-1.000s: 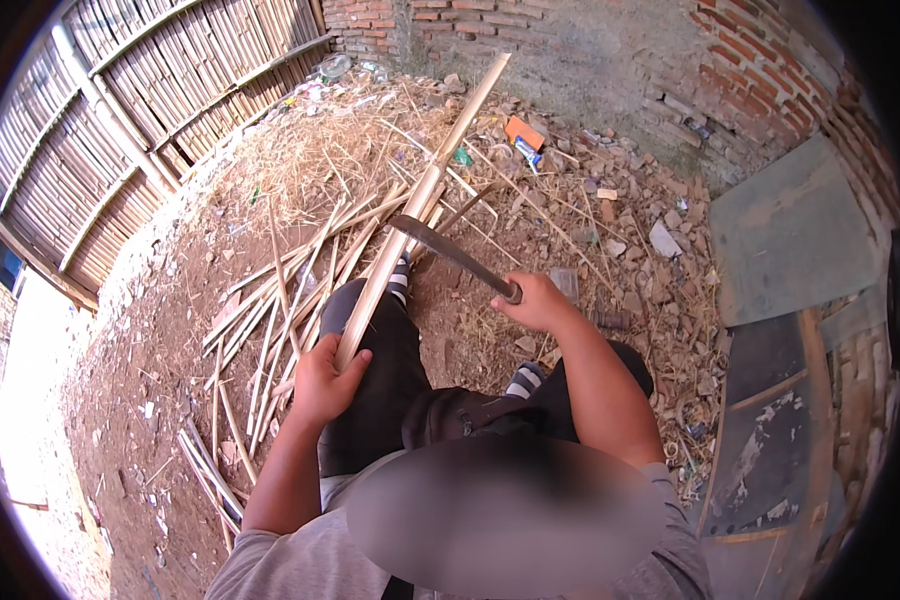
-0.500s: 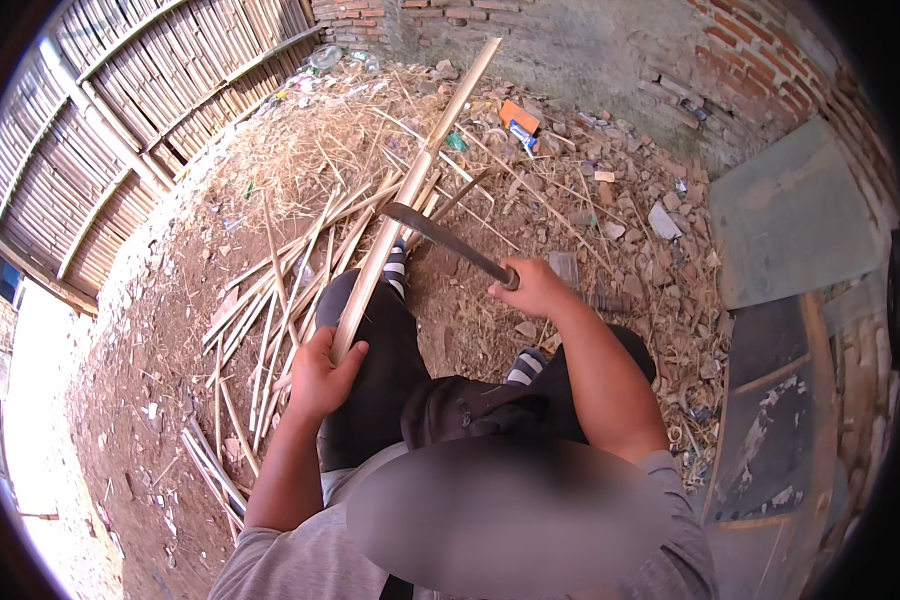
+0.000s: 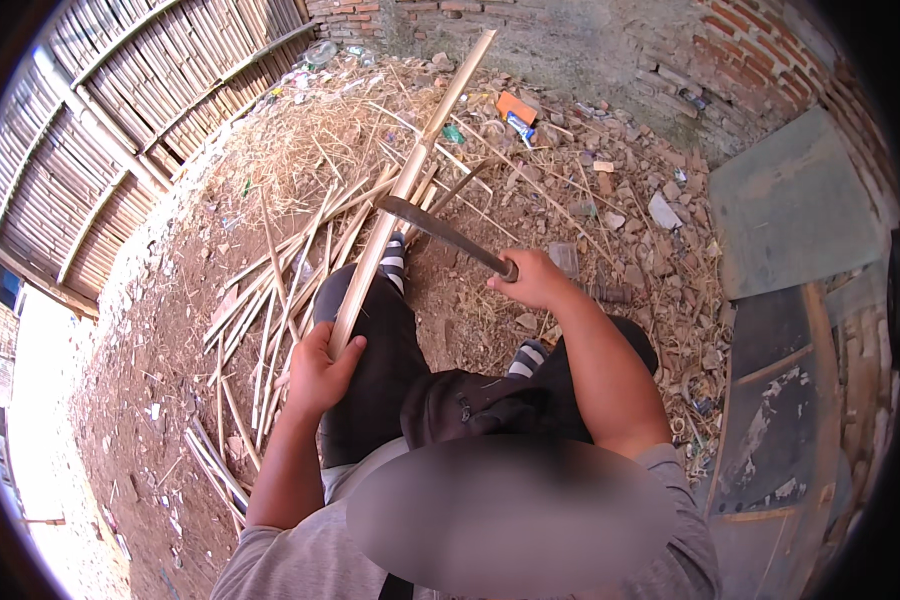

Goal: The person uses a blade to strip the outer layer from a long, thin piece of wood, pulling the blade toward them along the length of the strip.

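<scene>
Bamboo strip (image 3: 373, 255) slants over the left thigh (image 3: 380, 350), its near end wrapped by the left hand (image 3: 324, 372); the right hand (image 3: 535, 280) is curled tightly round the knife (image 3: 452, 234). If its blade skids, I judge, thigh or fingers could be cut.

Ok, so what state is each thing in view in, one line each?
Left hand: closed around the pale strip's near end
Right hand: closed on the curved blade's handle end
Pale strip: held slanting away
Curved blade: across the strip, contact unclear
Loose strips: heaped, overlapping
Dark panel: surface patchy, worn
Wall: partly bare brick
</scene>
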`<state>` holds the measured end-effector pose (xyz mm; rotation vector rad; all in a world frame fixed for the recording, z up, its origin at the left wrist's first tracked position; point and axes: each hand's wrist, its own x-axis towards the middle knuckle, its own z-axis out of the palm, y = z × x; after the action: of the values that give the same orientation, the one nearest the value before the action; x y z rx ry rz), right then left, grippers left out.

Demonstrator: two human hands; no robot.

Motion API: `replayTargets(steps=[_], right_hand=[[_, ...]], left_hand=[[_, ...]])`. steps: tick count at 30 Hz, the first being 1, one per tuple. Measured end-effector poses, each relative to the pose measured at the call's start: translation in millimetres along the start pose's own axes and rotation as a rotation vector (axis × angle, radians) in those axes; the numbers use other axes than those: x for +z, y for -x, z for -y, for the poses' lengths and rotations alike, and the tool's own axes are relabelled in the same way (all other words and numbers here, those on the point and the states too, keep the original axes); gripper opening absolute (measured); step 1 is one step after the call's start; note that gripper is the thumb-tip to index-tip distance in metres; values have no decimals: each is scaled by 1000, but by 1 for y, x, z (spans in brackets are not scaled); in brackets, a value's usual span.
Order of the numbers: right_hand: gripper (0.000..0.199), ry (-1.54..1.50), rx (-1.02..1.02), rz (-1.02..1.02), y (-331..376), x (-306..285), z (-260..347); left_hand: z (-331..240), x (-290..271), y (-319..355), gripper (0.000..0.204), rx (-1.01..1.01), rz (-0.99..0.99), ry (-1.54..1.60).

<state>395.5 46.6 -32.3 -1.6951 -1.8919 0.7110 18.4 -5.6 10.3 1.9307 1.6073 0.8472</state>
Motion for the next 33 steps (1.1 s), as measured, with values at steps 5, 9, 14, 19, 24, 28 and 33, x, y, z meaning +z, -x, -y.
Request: replayTargets(steps=[5, 9, 14, 19, 24, 28, 33], right_hand=[[33, -3, 13, 17, -1, -1, 0], [33, -8, 25, 22, 0, -1, 3], [32, -9, -5, 25, -1, 0, 0], [33, 6, -30, 17, -1, 2, -3], [34, 22, -50, -4, 0, 3, -4], [35, -3, -30, 21, 0, 1, -2], [35, 8, -36, 22, 0, 1, -4]], left_hand=[[-4, -1, 0, 34, -2, -5, -2], [-5, 2, 2, 33, -4, -26, -13], [-4, 4, 3, 32, 25, -58, -12], [-5, 3, 4, 31, 27, -69, -20], [-4, 5, 5, 31, 37, -87, -9], [-4, 5, 4, 31, 39, -87, 0], [-7, 4, 2, 32, 12, -64, 1]])
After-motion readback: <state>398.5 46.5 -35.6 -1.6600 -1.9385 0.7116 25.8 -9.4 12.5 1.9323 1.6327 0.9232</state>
